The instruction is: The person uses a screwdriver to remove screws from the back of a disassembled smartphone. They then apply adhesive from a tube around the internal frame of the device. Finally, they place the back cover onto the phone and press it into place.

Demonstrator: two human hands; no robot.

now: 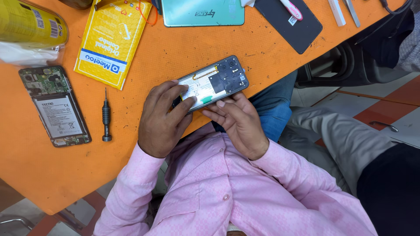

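While the fingers (186,102) of the left hand (159,120) curl over the near end of an opened phone (212,83), thumb and forefinger pressed on its pale battery, the right hand (238,122) cups the same phone from below, its fingers half closed along the lower edge beside a small green tab. Both hands have hold of the phone, which lies with its back cover off, tilted across the edge of the orange bench (175,57), its dark camera end pointing away from the person. Pink sleeves (140,183) run back from both wrists.

Left of the left hand, a small black screwdriver (106,116) lies on the bench, apart from the hand. Farther left lies a second opened phone (54,105), its green circuit board and grey battery showing. Above the screwdriver sits a yellow padded packet (111,39), and at the far left corner a yellow can (30,24). Along the far edge lie a teal phone back cover (203,12) and a black slab (288,24), well apart from the hands. A second person's legs in grey trousers (337,135) show to the right.
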